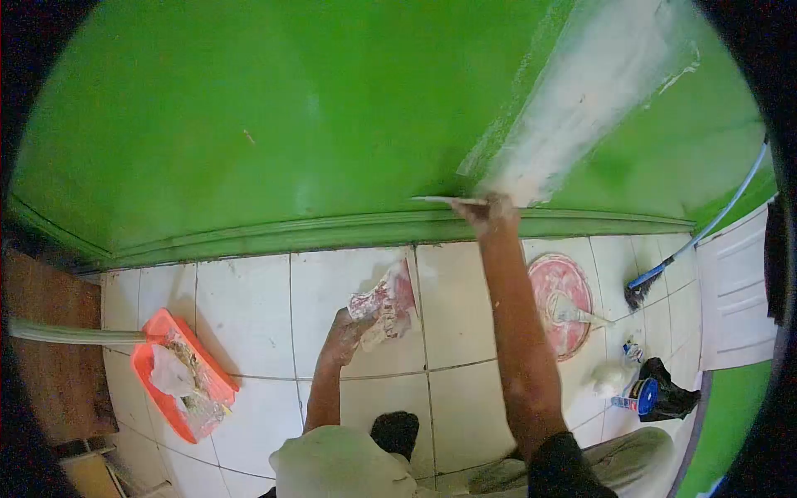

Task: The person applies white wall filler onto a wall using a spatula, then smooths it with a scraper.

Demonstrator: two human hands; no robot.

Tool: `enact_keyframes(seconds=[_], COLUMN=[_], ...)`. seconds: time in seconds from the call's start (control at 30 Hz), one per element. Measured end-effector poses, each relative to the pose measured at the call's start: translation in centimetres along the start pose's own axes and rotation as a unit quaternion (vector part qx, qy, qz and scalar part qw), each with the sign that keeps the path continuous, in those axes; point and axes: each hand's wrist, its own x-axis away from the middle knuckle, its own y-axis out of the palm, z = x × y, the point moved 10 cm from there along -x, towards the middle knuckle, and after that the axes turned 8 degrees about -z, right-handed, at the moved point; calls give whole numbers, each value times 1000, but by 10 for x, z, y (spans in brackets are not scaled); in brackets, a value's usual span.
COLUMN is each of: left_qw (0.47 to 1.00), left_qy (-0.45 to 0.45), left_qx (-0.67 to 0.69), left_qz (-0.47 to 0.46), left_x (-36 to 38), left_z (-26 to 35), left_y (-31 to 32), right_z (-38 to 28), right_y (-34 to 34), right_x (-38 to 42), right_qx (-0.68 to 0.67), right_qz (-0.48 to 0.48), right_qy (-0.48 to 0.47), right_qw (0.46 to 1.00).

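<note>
My right hand [491, 209] is closed around a putty knife [433, 199], whose pale, thin edge points left along the bottom of the green wall [249, 108]. A broad streak of white filler [589, 91] runs up the wall from beside that hand. Lower down, my left hand [353, 334] grips a flat reddish board [400, 290] smeared with white filler, held above the floor tiles. To the right of my right forearm lies a round pink lid [561, 264] coated in filler, with a second filler-covered putty knife [573, 312] across it.
On the left an orange dustpan [154, 398] holds rubbish. A blue-handled broom [664, 270] leans by the white door [735, 286]. A blue-lidded tub [645, 397] and a black plastic bag [671, 398] sit at right. Ridged green trim [332, 226] lines the wall's base.
</note>
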Motion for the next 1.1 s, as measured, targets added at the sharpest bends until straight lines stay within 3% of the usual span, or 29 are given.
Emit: enact_keyframes(seconds=[0.1, 0.13, 0.2, 0.27, 0.3, 0.37, 0.4, 0.43, 0.47, 0.53, 0.57, 0.63, 0.67, 0.73, 0.77, 0.83, 0.9, 0.93, 0.97, 1.0, 1.1], left_qw=[999, 999, 999, 999, 997, 996, 996, 999, 999, 1000, 1000, 999, 998, 999, 999, 999, 997, 993, 988, 988, 994], left_qy=[-1, 14, 28, -21, -38, 18, 20, 3, -16, -11, -4, 11, 23, 14, 5, 8, 12, 6, -2, -4, 97], left_qx=[-24, -12, 1, -44, -59, -83, -81, -35, 10, -1, -10, 18, 45, 24, 6, 30, 54, 99, 142, 138, -15], left_qz=[-26, -32, -37, 5, 18, -41, -39, -34, -31, -29, -23, -34, -46, -39, -32, -45, -60, -59, -60, -64, -52], left_x=[5, 5, 9, 15, 16, 3, 2, 3, 3, 5, 5, 3, 3, 4, 4, 7, 5, 3, 2, 3, 3], left_z=[12, 10, 13, 9, 5, -6, -2, 0, -2, -2, -1, -5, -5, -9, -11, 3, 4, -2, -7, -9, 11], left_y=[9, 9, 11, 4, -1, -4, -1, 2, 5, 8, 7, 11, 14, 11, 9, 19, 28, 28, 29, 32, 37], right_z=[-31, -34, -39, -39, -69, -74, -62, -36, -26, -3, 1, -16, -22, -44, -47, -58, -65, -55, -38, -29, 3], right_y=[36, 47, 41, 15, 21, 32, 12, -3, -1, -36, -37, 16, 25, 30, 15, 10, 22, -12, -50, -57, -69], right_x=[1, -2, -7, -8, 3, 59, 54, 52, 55, 47, 34, 19, 15, 33, 30, 49, 109, 91, 83, 77, 56], right_qx=[18, 43, 30, 15, 179, 328, 143, -50, -50, 6, 5, 0, -2, 68, 66, 14, 86, 32, -26, -30, -13], right_qz=[-53, -150, -100, -48, -211, -356, -316, -252, -251, -65, -66, -281, -281, -77, -75, -307, -419, -253, -75, -71, -24], right_qy=[38, 34, 45, 55, -136, -315, -183, -40, -40, -43, -45, -133, -133, -111, -112, -158, -260, -208, -149, -152, -114], right_qw=[998, 987, 993, 997, 951, 816, 920, 966, 966, 997, 997, 950, 950, 988, 989, 939, 865, 944, 986, 985, 993])
